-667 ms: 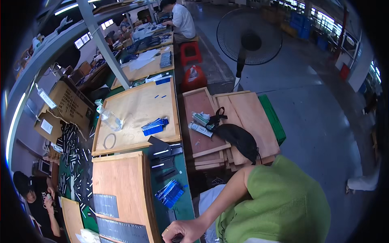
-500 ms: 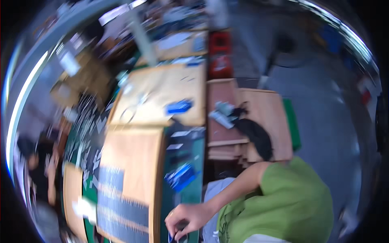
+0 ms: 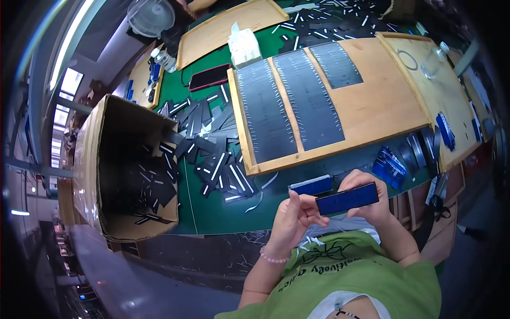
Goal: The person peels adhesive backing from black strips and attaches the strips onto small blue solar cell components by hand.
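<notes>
A thin rectangular panel [image 3: 348,199], dark blue with a black border, is held out in front of my body. My right hand [image 3: 366,194] grips its right part, thumb at the lower edge and fingers behind the top. At the panel's left end is my left hand [image 3: 297,215], thumb raised and apart, its bent fingers touching the lower left corner. Just beyond, a blue stack of strips [image 3: 312,185] with a pale edge lies on the green table [image 3: 234,215]. Another blue bundle [image 3: 389,167] is to the right of my hands.
Rows of grey strips [image 3: 313,106] cover part of a wooden board [image 3: 382,95]. Left stands an open cardboard box [image 3: 138,228] with dark pieces inside. Loose black strips [image 3: 212,154] lie between. Farther off are a phone [image 3: 210,78], tissues [image 3: 244,47] and a bottle [image 3: 164,60].
My view has swung round to face the board and box. My right hand, earlier low around something dark, now holds the blue panel. My left hand has come into view.
</notes>
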A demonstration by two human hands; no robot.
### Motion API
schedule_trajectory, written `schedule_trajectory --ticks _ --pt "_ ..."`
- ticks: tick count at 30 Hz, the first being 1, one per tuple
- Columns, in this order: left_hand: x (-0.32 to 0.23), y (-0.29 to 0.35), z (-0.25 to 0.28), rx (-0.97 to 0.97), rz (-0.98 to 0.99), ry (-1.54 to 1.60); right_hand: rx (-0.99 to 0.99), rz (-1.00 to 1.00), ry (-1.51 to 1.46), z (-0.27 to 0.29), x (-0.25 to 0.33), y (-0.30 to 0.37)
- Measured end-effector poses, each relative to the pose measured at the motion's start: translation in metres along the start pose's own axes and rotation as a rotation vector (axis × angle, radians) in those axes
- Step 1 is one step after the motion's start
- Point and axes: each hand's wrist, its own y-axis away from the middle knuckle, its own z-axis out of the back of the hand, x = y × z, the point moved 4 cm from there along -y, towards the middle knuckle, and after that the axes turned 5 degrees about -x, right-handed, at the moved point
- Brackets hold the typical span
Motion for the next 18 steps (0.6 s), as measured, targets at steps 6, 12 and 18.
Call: schedule_trajectory --ticks 6,12,18 --pt "0.008 -0.001 0.000 -0.078 -0.001 -0.278 -0.004 -0.060 -0.064 -0.005 0.002 0.007" --pt "-0.058 0.020 0.034 -0.412 -0.599 -0.909 -0.119 -0.007 0.102 0.026 0.017 0.005" --pt "-0.113 -0.013 0.089 -1.050 -0.927 -1.903 -0.338 -0.148 0.340 0.111 0.012 0.038"
